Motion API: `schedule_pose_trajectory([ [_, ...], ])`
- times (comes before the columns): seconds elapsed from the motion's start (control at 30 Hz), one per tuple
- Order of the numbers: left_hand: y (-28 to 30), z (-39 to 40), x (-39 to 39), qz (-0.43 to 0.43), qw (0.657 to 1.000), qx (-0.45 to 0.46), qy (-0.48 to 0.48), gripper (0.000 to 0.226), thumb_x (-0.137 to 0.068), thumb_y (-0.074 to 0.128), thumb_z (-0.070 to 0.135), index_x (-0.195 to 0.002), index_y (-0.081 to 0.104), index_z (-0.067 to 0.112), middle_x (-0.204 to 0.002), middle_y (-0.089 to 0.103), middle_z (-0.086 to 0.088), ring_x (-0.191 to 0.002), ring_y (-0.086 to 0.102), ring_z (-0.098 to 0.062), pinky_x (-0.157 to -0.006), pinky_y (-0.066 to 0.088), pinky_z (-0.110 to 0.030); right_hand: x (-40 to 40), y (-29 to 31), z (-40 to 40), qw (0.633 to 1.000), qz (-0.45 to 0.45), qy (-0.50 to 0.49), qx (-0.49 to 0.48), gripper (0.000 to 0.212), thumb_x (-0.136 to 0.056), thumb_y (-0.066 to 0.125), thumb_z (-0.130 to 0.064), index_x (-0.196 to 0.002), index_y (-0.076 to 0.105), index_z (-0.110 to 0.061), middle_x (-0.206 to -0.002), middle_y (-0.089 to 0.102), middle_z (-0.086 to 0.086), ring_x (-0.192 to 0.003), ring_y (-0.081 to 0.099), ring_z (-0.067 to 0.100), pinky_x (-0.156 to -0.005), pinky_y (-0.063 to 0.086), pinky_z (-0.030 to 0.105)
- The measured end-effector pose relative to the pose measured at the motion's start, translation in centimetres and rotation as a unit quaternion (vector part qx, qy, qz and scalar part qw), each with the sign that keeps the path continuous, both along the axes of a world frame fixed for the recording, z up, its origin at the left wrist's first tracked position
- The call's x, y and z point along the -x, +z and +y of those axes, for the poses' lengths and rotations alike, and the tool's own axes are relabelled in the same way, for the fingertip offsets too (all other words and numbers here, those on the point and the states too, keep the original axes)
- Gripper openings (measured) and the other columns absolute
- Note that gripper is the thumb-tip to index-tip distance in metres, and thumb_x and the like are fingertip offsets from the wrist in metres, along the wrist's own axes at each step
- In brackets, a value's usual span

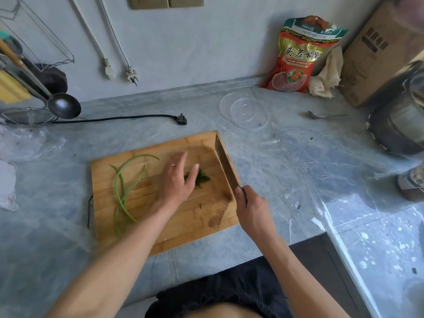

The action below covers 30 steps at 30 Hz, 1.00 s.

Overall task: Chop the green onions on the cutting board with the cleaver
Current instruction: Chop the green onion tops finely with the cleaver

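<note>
A wooden cutting board (183, 221) lies on the grey counter. Long green onion stalks (121, 187) curve over its left part. A small heap of chopped green onions (202, 177) sits near the board's middle, partly under my fingers. My left hand (176, 180) rests flat beside and over that heap, fingers apart, holding nothing. My right hand (251, 206) grips the handle of the cleaver (224, 164). Its blade stands on edge along the board's right side, tip pointing away from me, apart from the heap.
Two clear plastic lids (244, 112) and a metal spoon (325, 115) lie behind the board. A red snack bag (298, 56), a cloth and a cardboard box (376, 56) stand at the back right. A black plug cable (128, 118), a ladle (62, 106) and a strainer are on the left.
</note>
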<state>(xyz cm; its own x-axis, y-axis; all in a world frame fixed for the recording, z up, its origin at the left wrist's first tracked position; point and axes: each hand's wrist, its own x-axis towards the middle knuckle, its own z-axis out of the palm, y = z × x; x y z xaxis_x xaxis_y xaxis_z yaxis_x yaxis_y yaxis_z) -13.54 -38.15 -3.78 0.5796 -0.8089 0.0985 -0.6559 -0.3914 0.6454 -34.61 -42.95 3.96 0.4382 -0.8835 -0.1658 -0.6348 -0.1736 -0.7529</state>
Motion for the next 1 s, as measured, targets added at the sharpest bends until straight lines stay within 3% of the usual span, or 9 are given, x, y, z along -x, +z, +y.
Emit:
schedule_pose_trajectory([
  [0.1, -0.5, 2.4, 1.8, -0.007, 0.997, -0.052, 0.056, 0.094, -0.090, 0.021, 0.077, -0.153, 0.025, 0.008, -0.160, 0.023, -0.019, -0.150, 0.017, -0.032, -0.122, 0.015, -0.048, -1.0, -0.3, 0.9, 0.999, 0.020, 0.019, 0.029, 0.033, -0.102, 0.044, -0.029, -0.070, 0.037, -0.022, -0.049, 0.038, -0.003, -0.039, 0.031, 0.015, -0.041, 0.023, 0.027],
  [0.23, -1.2, 3.2, 2.5, -0.120, 0.977, -0.155, -0.088, 0.134, -0.060, 0.031, 0.100, -0.157, 0.010, 0.010, -0.163, 0.008, -0.019, -0.152, 0.007, -0.033, -0.121, -0.003, -0.046, -1.7, -0.5, 1.4, 0.999, 0.011, 0.042, 0.008, 0.035, -0.101, 0.045, -0.028, -0.068, 0.040, -0.017, -0.050, 0.038, 0.000, -0.043, 0.029, 0.018, -0.043, 0.025, 0.030],
  [0.33, -1.3, 1.3, 0.5, -0.124, 0.968, -0.159, -0.151, 0.133, -0.063, 0.037, 0.098, -0.157, 0.004, 0.010, -0.164, 0.003, -0.017, -0.152, 0.004, -0.031, -0.123, 0.000, -0.046, -1.3, -0.1, 0.8, 1.000, -0.006, 0.021, -0.012, 0.036, -0.102, 0.044, -0.029, -0.067, 0.041, -0.019, -0.049, 0.037, -0.001, -0.042, 0.027, 0.015, -0.041, 0.023, 0.023],
  [0.47, -1.2, -2.1, -1.4, -0.105, 0.970, -0.128, -0.180, 0.128, -0.064, 0.021, 0.100, -0.157, 0.012, 0.012, -0.164, 0.014, -0.013, -0.152, 0.010, -0.027, -0.124, 0.008, -0.044, -0.5, 0.0, -0.2, 1.000, 0.006, -0.006, -0.014, 0.037, -0.102, 0.043, -0.032, -0.066, 0.038, -0.024, -0.049, 0.038, -0.003, -0.041, 0.028, 0.013, -0.040, 0.023, 0.023],
  [0.57, -0.8, -3.3, -1.7, -0.089, 0.974, -0.086, -0.189, 0.116, -0.072, 0.025, 0.096, -0.157, 0.019, 0.017, -0.162, 0.023, -0.008, -0.150, 0.018, -0.020, -0.123, 0.016, -0.044, -0.3, -0.2, -0.4, 1.000, 0.011, -0.005, -0.011, 0.037, -0.102, 0.043, -0.031, -0.066, 0.039, -0.023, -0.049, 0.040, -0.002, -0.040, 0.029, 0.013, -0.039, 0.024, 0.024],
  [0.67, 0.0, -2.5, -1.0, 0.062, 0.993, 0.047, -0.085, 0.083, -0.089, 0.041, 0.073, -0.151, 0.035, 0.018, -0.155, 0.039, 0.001, -0.138, 0.036, -0.007, -0.114, 0.031, -0.031, -0.4, -0.3, -0.4, 1.000, -0.003, 0.004, -0.020, 0.035, -0.102, 0.044, -0.027, -0.067, 0.042, -0.018, -0.050, 0.039, -0.002, -0.041, 0.032, 0.014, -0.040, 0.025, 0.022],
  [0.73, 0.8, -1.4, -0.7, 0.162, 0.980, 0.109, 0.046, 0.074, -0.092, 0.037, 0.068, -0.149, 0.038, 0.020, -0.154, 0.041, 0.005, -0.137, 0.038, -0.004, -0.113, 0.032, -0.029, -0.6, -0.1, -0.6, 0.999, -0.020, 0.024, -0.022, 0.035, -0.101, 0.044, -0.026, -0.069, 0.045, -0.012, -0.050, 0.041, 0.002, -0.043, 0.031, 0.015, -0.042, 0.027, 0.025],
  [0.83, 1.6, 0.7, -0.7, 0.226, 0.944, 0.139, 0.199, 0.066, -0.097, 0.028, 0.060, -0.145, 0.045, 0.018, -0.149, 0.047, 0.001, -0.131, 0.042, -0.004, -0.111, 0.033, -0.030, -1.5, 0.8, -0.4, 0.994, -0.043, 0.081, -0.051, 0.036, -0.101, 0.042, -0.030, -0.071, 0.044, -0.009, -0.059, 0.053, 0.018, -0.048, 0.041, 0.026, -0.046, 0.036, 0.038],
  [1.0, 1.4, 3.6, -0.4, 0.272, 0.897, 0.180, 0.299, 0.056, -0.101, 0.030, 0.052, -0.141, 0.051, 0.019, -0.145, 0.052, 0.002, -0.133, 0.046, -0.010, -0.114, 0.035, -0.037, -3.1, 0.7, 1.7, 0.962, -0.039, 0.184, -0.195, 0.039, -0.102, 0.039, -0.036, -0.070, 0.047, -0.015, -0.057, 0.057, 0.004, -0.040, 0.047, 0.017, -0.040, 0.039, 0.027],
])
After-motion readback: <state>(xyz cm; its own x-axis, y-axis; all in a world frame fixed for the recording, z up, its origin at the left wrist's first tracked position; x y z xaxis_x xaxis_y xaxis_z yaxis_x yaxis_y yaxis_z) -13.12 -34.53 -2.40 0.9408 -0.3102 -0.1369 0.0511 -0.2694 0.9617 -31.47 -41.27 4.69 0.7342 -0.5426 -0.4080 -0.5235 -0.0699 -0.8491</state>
